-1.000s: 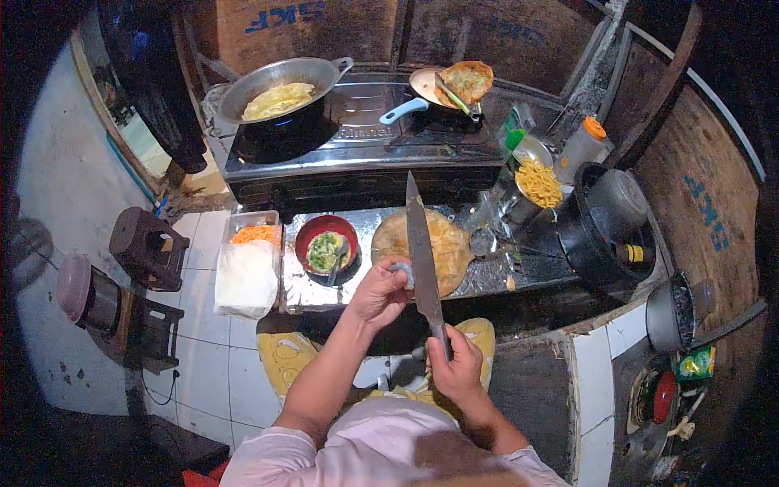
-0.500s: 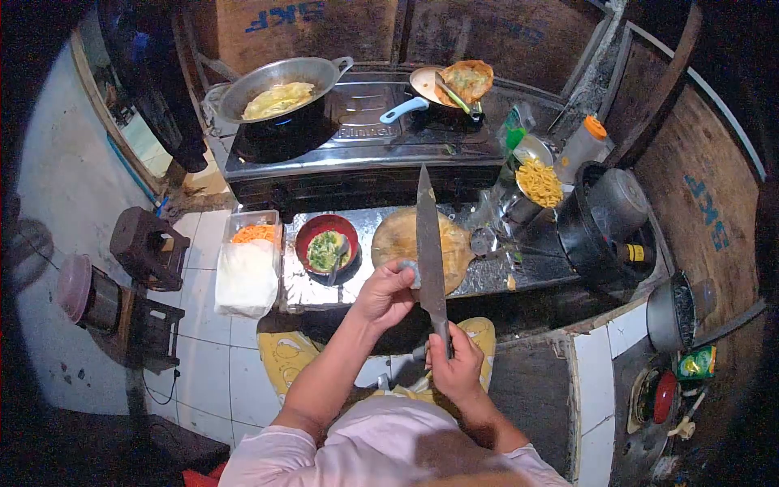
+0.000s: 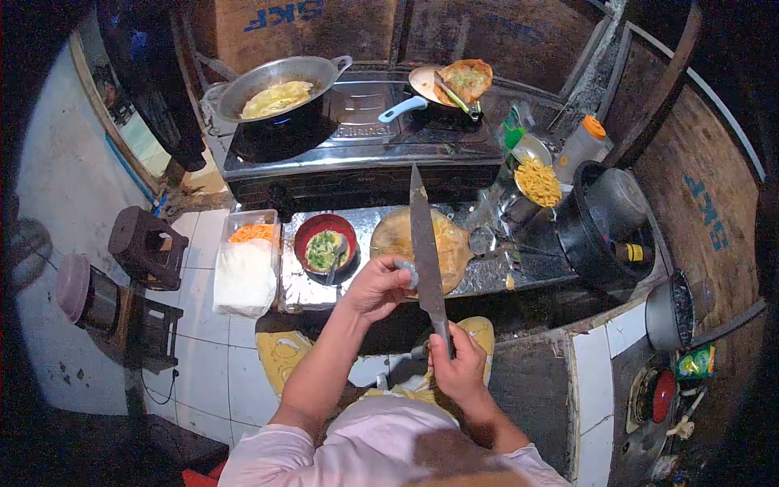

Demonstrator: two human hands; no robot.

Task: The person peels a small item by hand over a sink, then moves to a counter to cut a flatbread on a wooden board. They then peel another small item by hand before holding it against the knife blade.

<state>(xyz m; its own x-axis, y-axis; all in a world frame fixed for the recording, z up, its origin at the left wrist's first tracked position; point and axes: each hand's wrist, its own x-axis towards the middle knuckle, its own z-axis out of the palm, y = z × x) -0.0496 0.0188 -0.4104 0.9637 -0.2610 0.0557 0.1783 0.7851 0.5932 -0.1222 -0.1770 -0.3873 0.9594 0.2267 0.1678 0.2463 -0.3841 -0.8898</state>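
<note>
My right hand [image 3: 460, 361] is wrapped round the handle of a large kitchen knife [image 3: 427, 252], its blade pointing up and away from me. Pinched in my left hand [image 3: 380, 290] is a small pale blue-grey piece [image 3: 408, 276], close beside the blade; I cannot make out what it is. Below the knife lies a round wooden cutting board [image 3: 396, 230] with a short handle to the right, partly hidden by the blade and hand. A red bowl [image 3: 302, 239] of beaten egg and chopped greens, with a spoon in it, stands left of the board.
On the stove [image 3: 357, 166] are a wok [image 3: 235, 101] with a folded omelette and a small pan [image 3: 422, 84] with fried food and tongs. Shredded carrot fills a plastic box [image 3: 274, 219] at left. Yellow pasta [image 3: 538, 182] and a black tub [image 3: 572, 235] stand right.
The knife has tilted, its tip shifting slightly left. My left hand has moved a little left with the small piece, which now sits just apart from the blade.
</note>
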